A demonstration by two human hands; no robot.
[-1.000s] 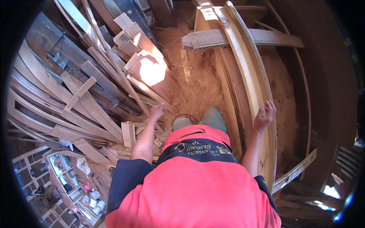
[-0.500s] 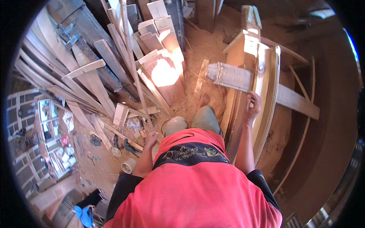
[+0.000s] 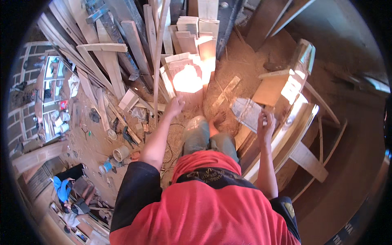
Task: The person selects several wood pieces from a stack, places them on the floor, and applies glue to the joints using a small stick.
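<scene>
My right hand is at the edge of a pale grey board with a tapered end, which lies across the long timber beams on my right. Its fingers are curled, and a small pale thing shows among them, too small to name. My left hand is raised in front of me, loosely closed, with nothing visible in it. Just beyond it leans a stack of sawn boards, where a patch of sunlight glares. Whether the left hand touches them I cannot tell.
Long planks and a thin upright stick lean at the left. A pale bucket, a blue container and scattered offcuts lie on the sawdust-covered floor. A short wood strip lies ahead. Another person in blue sits far left.
My left hand has risen from beside my lap and reached forward toward the boards. The view has turned, and my right hand has come to the grey board's near edge.
</scene>
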